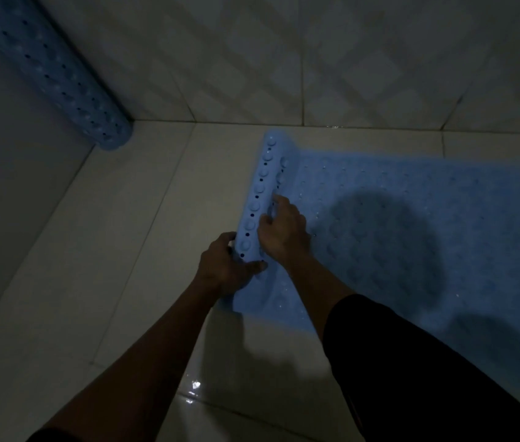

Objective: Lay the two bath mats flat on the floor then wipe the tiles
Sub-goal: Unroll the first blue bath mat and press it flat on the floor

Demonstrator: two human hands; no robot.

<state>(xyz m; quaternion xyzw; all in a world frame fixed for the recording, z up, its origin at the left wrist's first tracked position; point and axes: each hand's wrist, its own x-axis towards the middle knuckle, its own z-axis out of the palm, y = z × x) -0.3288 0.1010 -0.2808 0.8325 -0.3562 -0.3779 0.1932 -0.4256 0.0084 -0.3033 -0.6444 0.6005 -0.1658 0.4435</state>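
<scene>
dim tiled floor (143, 224) holds a blue bath mat (411, 237), mostly flat, its left end curled into a roll. left hand (225, 269) grasps the roll's near end; right hand (281, 231) presses curled fingers onto it. second rolled mat (61, 81) leans in the corner.

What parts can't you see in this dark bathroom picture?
All in the head view:
- Blue bath mat: its right end runs off the picture's edge.
- Rolled-up mat in the corner: its top is cut off at the upper left.
- Left hand: its fingers curl behind the mat's rolled end, so they are hidden.
- Floor tiles: too dim to tell dirt from shadow.
</scene>
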